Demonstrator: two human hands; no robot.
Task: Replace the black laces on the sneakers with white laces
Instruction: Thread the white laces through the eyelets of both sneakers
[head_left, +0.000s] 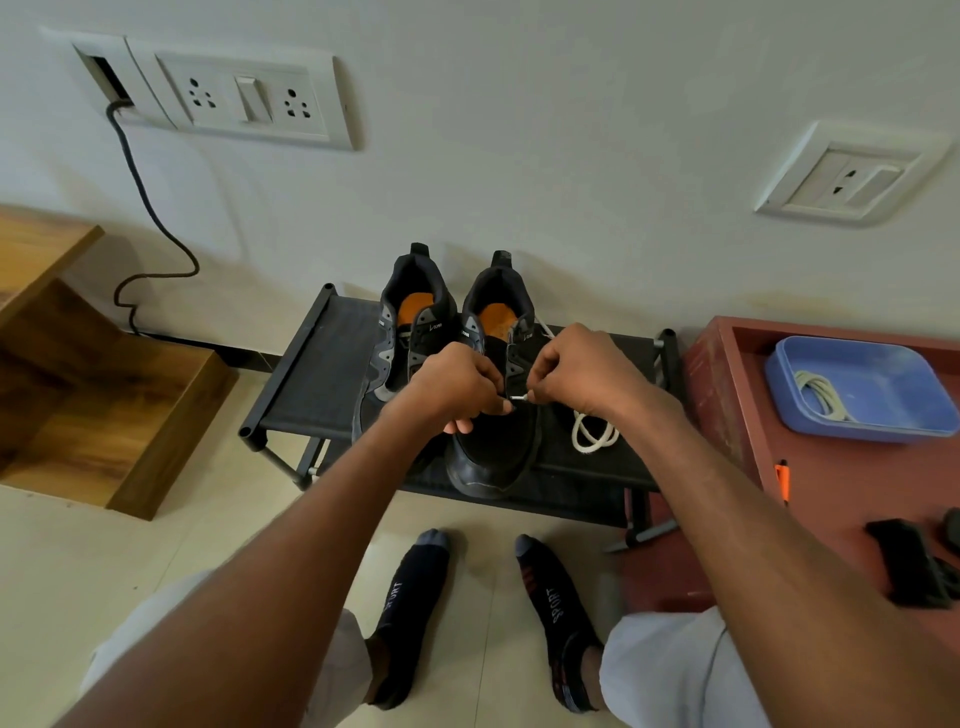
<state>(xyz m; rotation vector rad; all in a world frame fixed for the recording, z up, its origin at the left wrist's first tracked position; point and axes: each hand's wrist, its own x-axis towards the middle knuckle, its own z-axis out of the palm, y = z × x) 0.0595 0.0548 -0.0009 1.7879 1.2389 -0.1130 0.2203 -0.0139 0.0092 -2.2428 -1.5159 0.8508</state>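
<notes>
Two black sneakers with orange insoles stand side by side on a low black rack (311, 384), toes toward me. The left sneaker (400, 332) has no lace that I can see. My left hand (457, 387) grips the eyelet edge of the right sneaker (493, 447). My right hand (576, 371) pinches the tip of a white lace (595, 434) right at that sneaker's eyelets. The rest of this lace lies coiled on the rack beside the shoe, and a short piece shows behind my right hand near the shoe's collar.
A blue tray (878, 410) on the red table (727, 374) at right holds another coiled white lace (823, 395). Dark objects lie on that table's near part. A wooden cabinet (104, 395) stands at left, a black cable (150, 218) runs down the wall. My socked feet are below the rack.
</notes>
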